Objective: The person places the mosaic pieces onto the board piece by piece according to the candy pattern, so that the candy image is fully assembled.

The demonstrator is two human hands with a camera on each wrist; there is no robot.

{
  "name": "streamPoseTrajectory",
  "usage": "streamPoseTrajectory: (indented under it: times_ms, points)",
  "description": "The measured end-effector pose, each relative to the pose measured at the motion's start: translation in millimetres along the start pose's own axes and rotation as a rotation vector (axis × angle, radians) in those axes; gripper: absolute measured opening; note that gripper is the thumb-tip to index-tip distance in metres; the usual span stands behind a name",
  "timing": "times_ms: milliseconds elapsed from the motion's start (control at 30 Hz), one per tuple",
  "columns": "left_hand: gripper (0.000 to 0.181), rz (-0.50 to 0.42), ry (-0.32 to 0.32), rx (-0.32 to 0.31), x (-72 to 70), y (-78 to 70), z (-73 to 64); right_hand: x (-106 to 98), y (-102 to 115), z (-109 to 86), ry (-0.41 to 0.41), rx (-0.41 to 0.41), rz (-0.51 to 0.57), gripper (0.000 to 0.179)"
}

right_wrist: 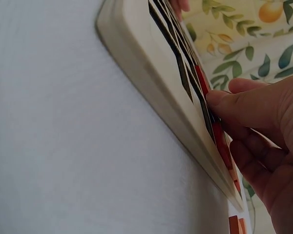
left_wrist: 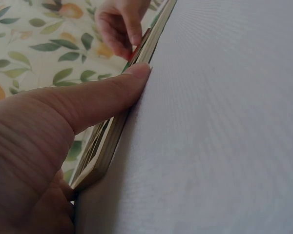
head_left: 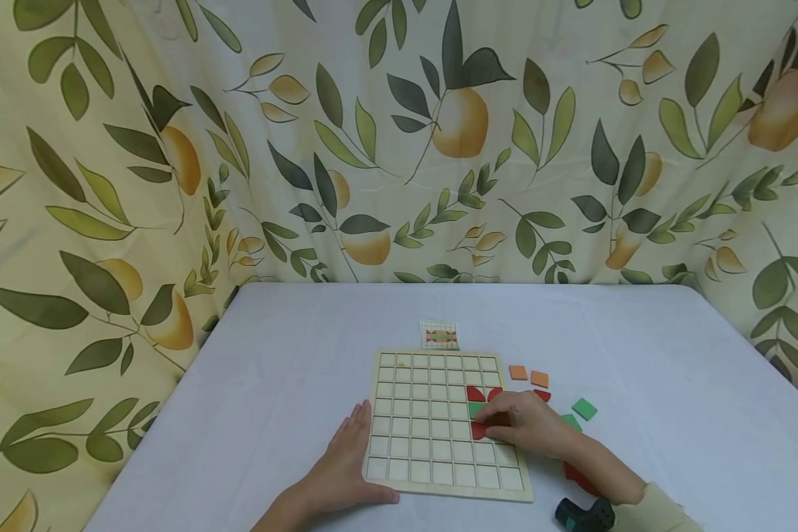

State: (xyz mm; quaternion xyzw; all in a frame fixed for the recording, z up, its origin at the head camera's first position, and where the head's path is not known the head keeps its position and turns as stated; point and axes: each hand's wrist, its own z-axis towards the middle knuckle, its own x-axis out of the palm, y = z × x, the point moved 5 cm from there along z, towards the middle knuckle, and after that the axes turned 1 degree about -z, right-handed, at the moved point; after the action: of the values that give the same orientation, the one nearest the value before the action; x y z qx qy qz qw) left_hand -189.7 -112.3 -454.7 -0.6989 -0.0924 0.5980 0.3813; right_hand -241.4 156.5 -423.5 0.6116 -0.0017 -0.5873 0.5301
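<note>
A pale wooden grid board [head_left: 432, 428] lies on the table. My left hand [head_left: 349, 462] steadies its near left corner, with straight fingers along the left side and the thumb on the near edge. Over the board's right part my right hand [head_left: 532, 425] has thumb and fingertips at a red piece [right_wrist: 222, 141], seemingly pinching it; the hand hides much of it. Beside those fingertips sit a green square [head_left: 475, 408] and a red curved piece [head_left: 477, 430] in the grid. Farther up, another red curved piece [head_left: 475, 393] fills a cell.
A small pattern card [head_left: 440, 336] lies beyond the board. Right of the board are orange squares [head_left: 518, 372], a loose green square [head_left: 584, 408] and red pieces [head_left: 577, 476] partly under the right arm. A black device [head_left: 581, 513] is at the right wrist. A patterned curtain [head_left: 399, 148] hangs behind.
</note>
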Motion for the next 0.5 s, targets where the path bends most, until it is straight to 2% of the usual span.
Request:
streamPoseTrajectory:
  times_ms: [200,367,500]
  points:
    - [0.131,0.008,0.012,-0.036,0.8,0.8,0.3,-0.6,4.0,0.6,0.006,-0.002,-0.012,0.017]
    - [0.131,0.006,0.011,-0.030,1.1,1.4,0.2,0.0,3.2,0.0,0.009,0.025,-0.010,0.017]
    - [0.130,-0.001,0.012,-0.024,0.9,1.3,0.0,-2.3,3.2,-0.8,-0.020,0.058,-0.040,0.018]
